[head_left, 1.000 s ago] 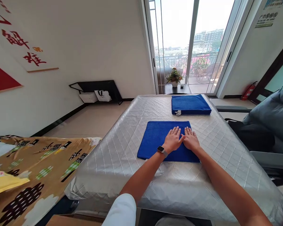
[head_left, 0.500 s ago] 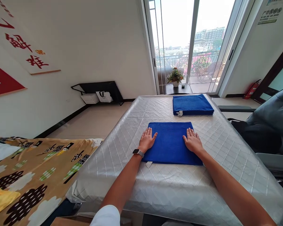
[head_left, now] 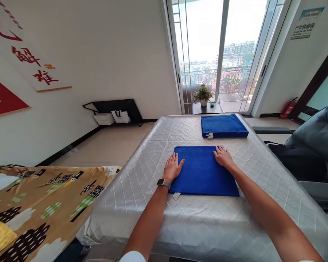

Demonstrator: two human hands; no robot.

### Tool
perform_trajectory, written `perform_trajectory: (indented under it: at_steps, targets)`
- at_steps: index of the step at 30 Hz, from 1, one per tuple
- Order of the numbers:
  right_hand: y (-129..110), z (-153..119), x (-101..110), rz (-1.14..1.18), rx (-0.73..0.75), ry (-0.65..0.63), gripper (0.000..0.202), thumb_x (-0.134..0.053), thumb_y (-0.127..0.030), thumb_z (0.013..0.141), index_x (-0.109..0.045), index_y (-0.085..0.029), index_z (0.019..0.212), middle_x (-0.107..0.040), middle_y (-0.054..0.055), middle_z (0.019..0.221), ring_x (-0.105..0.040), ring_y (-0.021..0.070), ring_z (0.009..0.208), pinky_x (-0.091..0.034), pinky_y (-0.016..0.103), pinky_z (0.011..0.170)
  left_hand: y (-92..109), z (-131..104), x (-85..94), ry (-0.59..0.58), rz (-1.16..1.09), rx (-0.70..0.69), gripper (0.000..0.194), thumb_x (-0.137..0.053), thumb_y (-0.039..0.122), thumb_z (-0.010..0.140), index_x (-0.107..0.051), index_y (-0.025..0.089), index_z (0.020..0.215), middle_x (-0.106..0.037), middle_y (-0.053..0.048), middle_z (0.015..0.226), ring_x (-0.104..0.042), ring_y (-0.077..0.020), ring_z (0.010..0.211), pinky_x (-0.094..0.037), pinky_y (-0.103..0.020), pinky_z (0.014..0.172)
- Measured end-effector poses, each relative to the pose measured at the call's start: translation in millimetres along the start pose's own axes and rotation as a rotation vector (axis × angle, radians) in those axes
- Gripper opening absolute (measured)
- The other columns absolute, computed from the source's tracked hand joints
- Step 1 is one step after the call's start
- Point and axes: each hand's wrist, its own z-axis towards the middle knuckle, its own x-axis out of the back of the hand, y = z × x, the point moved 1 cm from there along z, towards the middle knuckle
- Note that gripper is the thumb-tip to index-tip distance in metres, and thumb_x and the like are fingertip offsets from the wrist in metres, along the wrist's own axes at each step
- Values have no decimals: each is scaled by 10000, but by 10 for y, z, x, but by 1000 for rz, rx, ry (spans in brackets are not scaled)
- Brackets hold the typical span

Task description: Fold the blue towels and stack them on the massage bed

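Note:
A blue folded towel (head_left: pixel 202 174) lies flat on the silver quilted table cover (head_left: pixel 142 189), a small white tag poking out at its near left corner. On its left edge rests my left hand (head_left: pixel 173 167), open with fingers stretched out; a watch (head_left: pixel 163 183) is on that wrist. My right hand (head_left: pixel 223 156) lies open at the towel's far right corner, palm down. Neither hand grips anything. Farther back on the cover sits a neat stack of folded blue towels (head_left: pixel 224 125), with a white label at its front left.
To the left is a tan patterned cloth (head_left: pixel 57 196) with a yellow cloth (head_left: pixel 0 234) on it. A grey chair (head_left: pixel 317 127) holding a black bag (head_left: pixel 295 160) stands on the right. Behind the table, a potted plant (head_left: pixel 203 95) stands by the sliding window.
My right hand has slid along the towel's right side to its far corner. My left hand stays on the left edge. The view has tilted slightly upward.

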Motion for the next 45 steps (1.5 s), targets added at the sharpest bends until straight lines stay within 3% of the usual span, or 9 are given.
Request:
perform_trajectory:
  at_steps: [7, 10, 14, 16, 18, 21, 28, 31, 45]
  targets:
    - [-9, 12, -120, 33, -34, 74, 682, -190, -415, 1057, -256, -50, 1629, -218, 114, 1701, -161, 212, 1581, -113, 408, 1273, 80, 0, 146, 108, 113, -48, 764, -176, 597, 1063, -399, 77, 1576, -314, -185, 1662, -301, -299, 1545, -230, -437, 1273]
    - [-19, 4, -113, 44, -35, 78, 683, -188, -412, 1055, -258, -48, 1628, -218, 118, 1700, -166, 214, 1580, -107, 405, 1272, 506, 107, 164, 110, 81, -222, 742, -167, 586, 1067, -445, 100, 1555, -333, -163, 1660, -306, -281, 1544, -248, -415, 1271]
    - [-4, 1, -122, 35, -12, 101, 674, -200, -399, 1056, -265, -42, 1624, -232, 127, 1695, -173, 222, 1579, -123, 407, 1268, 1348, 322, 15, 55, -16, -485, 698, -196, 575, 1074, -470, 135, 1542, -382, -152, 1638, -323, -257, 1538, -263, -419, 1267]
    - [10, 0, -129, 20, 6, 89, 654, -213, -365, 1054, -259, -54, 1629, -217, 125, 1700, -165, 220, 1581, -135, 405, 1265, 1669, 431, -84, 45, -59, -522, 658, -202, 544, 1083, -468, 158, 1545, -386, -140, 1637, -328, -248, 1537, -264, -432, 1266]
    - [14, -1, -125, 19, 16, 71, 642, -223, -343, 1053, -253, -73, 1634, -199, 123, 1705, -155, 215, 1584, -133, 401, 1265, 1802, 522, -160, 26, -85, -484, 639, -188, 515, 1089, -452, 168, 1557, -379, -133, 1641, -324, -243, 1538, -260, -438, 1267]
    - [-2, -2, -98, 51, -7, 69, 654, -220, -376, 1059, -255, -61, 1631, -212, 136, 1701, -157, 218, 1583, -116, 407, 1270, 1595, 606, -199, -4, -81, -386, 659, -174, 539, 1082, -410, 183, 1584, -355, -122, 1655, -286, -242, 1554, -226, -448, 1277]
    - [-33, -15, -68, 89, -21, 70, 679, -201, -406, 1059, -242, -40, 1630, -207, 125, 1703, -142, 214, 1584, -86, 406, 1275, 209, 614, -78, -1, -8, -78, 772, -114, 628, 1051, -327, 146, 1616, -285, -137, 1682, -235, -253, 1570, -190, -456, 1281]
    - [-25, -15, -73, 81, -18, 68, 678, -202, -407, 1059, -249, -43, 1628, -212, 115, 1703, -149, 214, 1583, -88, 410, 1276, -132, 563, -64, 10, -19, 7, 860, -54, 658, 1034, -278, 69, 1619, -252, -158, 1688, -226, -253, 1573, -177, -433, 1284]
    - [8, 11, -95, 16, -29, 49, 685, -182, -428, 1060, -242, -60, 1635, -206, 99, 1706, -147, 201, 1584, -102, 394, 1277, -155, 529, -73, 29, -49, 22, 853, -99, 653, 1033, -285, 55, 1613, -274, -173, 1679, -235, -259, 1571, -154, -412, 1289]
